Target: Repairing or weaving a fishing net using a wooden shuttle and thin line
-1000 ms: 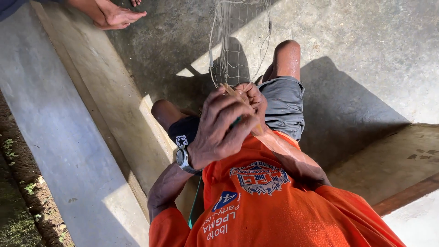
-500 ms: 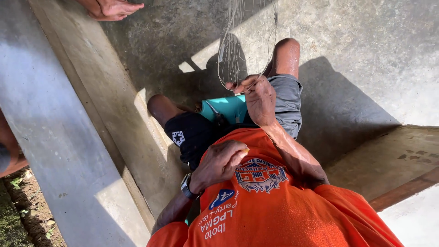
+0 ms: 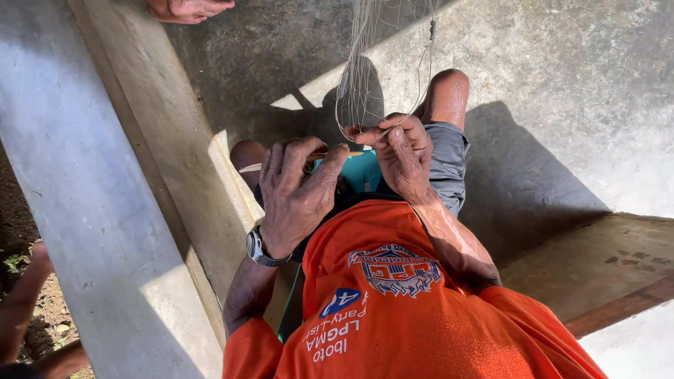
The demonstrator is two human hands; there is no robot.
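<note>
A thin pale fishing net (image 3: pixel 372 77) hangs down from above onto my lap. My right hand (image 3: pixel 400 158) pinches the net's lower edge between thumb and fingers. My left hand (image 3: pixel 298 193), with a wristwatch (image 3: pixel 258 249) on its wrist, holds a slim wooden netting needle (image 3: pixel 281 163) that points toward the right hand's fingers. The two hands almost touch. I sit in an orange shirt (image 3: pixel 393 309) with bare knees over a concrete floor; a teal object (image 3: pixel 364 172) shows under the hands.
A concrete ledge (image 3: pixel 91 210) runs diagonally on the left. Another person's foot (image 3: pixel 188 8) rests at the top edge, and another person's limb (image 3: pixel 21 302) shows at the lower left over soil. A wooden board (image 3: pixel 611 267) lies at the right.
My left hand rose from my chest back up to the net beside the right hand, now with the needle showing. One second ago both hands were clasped together at the net.
</note>
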